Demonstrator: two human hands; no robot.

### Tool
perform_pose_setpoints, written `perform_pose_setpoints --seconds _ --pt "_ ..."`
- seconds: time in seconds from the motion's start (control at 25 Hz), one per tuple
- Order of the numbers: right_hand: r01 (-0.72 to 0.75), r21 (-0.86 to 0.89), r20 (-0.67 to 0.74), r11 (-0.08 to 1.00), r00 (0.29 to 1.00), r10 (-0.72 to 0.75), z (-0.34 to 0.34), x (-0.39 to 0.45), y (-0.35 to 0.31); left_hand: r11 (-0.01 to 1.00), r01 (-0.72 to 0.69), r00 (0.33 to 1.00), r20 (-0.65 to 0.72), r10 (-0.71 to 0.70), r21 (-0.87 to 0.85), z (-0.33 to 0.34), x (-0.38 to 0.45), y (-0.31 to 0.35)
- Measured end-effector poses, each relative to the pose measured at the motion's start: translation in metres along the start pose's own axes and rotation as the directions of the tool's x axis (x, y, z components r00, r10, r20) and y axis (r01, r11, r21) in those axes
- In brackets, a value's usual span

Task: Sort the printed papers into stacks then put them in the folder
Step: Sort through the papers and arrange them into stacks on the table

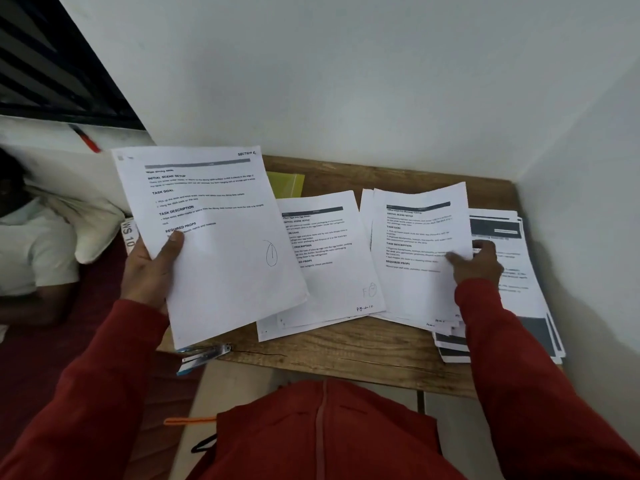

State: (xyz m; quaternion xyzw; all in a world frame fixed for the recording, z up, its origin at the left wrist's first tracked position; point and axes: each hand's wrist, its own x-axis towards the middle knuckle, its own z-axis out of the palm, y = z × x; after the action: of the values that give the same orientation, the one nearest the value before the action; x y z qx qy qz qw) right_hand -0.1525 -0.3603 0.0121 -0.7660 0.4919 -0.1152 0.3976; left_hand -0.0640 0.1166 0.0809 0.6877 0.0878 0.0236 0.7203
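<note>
Left hand (149,268) pinches a light, floppy white printed sheet (207,237) by its lower edge above the wooden desk (346,351), while right hand (479,263) pinches the middle paper stack's (415,258) top sheet edge; best supported along an edge.

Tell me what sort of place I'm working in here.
Probably a bedroom or small living room used as a workspace: a small wooden table pushed into a white-walled corner, and beside it a bed with a dark red cover and a white pillow.
</note>
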Motion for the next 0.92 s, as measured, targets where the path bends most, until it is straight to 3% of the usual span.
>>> perform_pose_setpoints --seconds 0.12,0.2,0.28,0.32,0.4,0.48,0.56,0.68,0.76,0.92 --pt "0.172 -0.137 -0.113 0.976 0.976 -0.187 -0.024 -0.009 -0.024 1.0 0.003 1.0 -0.016 -0.003 0.003 -0.003 0.001 -0.002" --pt "0.393 -0.188 -0.217 0.9 0.877 -0.428 -0.038 -0.021 -0.046 1.0 0.002 0.999 -0.033 -0.002 -0.003 -0.008 0.003 -0.002" --pt "0.566 -0.048 -0.324 0.823 0.77 -0.549 -0.04 -0.039 -0.07 1.0 -0.012 0.999 -0.039 0.011 -0.026 -0.014 0.003 0.0" --pt "0.598 0.053 -0.351 0.799 0.761 -0.546 -0.032 -0.045 -0.079 0.999 -0.012 0.999 -0.037 0.01 -0.038 -0.016 0.002 0.001" --pt "0.529 0.232 -0.255 0.816 0.843 -0.474 -0.001 -0.057 -0.091 0.998 0.001 0.999 -0.04 -0.004 -0.055 -0.02 0.0 0.003" --pt "0.366 0.292 -0.002 0.883 0.924 -0.382 0.039 -0.065 -0.089 0.998 0.005 0.999 -0.05 -0.008 -0.058 -0.026 -0.003 0.004" --pt "0.364 0.169 0.206 0.916 0.896 -0.394 0.075 -0.076 -0.072 0.998 0.017 0.997 -0.074 -0.02 -0.053 -0.029 -0.005 0.007" --pt "0.402 0.032 0.369 0.915 0.846 -0.384 0.114 -0.091 -0.051 0.999 0.011 0.996 -0.085 -0.015 -0.043 -0.033 -0.008 0.01" --pt "0.466 -0.027 0.362 0.885 0.83 -0.425 0.121 -0.091 -0.048 0.999 0.015 0.996 -0.083 -0.018 -0.03 -0.037 -0.007 0.009" --pt "0.396 -0.147 0.062 0.907 0.918 -0.391 0.078 -0.055 -0.041 0.998 0.03 0.998 -0.051 -0.033 -0.057 -0.036 -0.007 0.003"
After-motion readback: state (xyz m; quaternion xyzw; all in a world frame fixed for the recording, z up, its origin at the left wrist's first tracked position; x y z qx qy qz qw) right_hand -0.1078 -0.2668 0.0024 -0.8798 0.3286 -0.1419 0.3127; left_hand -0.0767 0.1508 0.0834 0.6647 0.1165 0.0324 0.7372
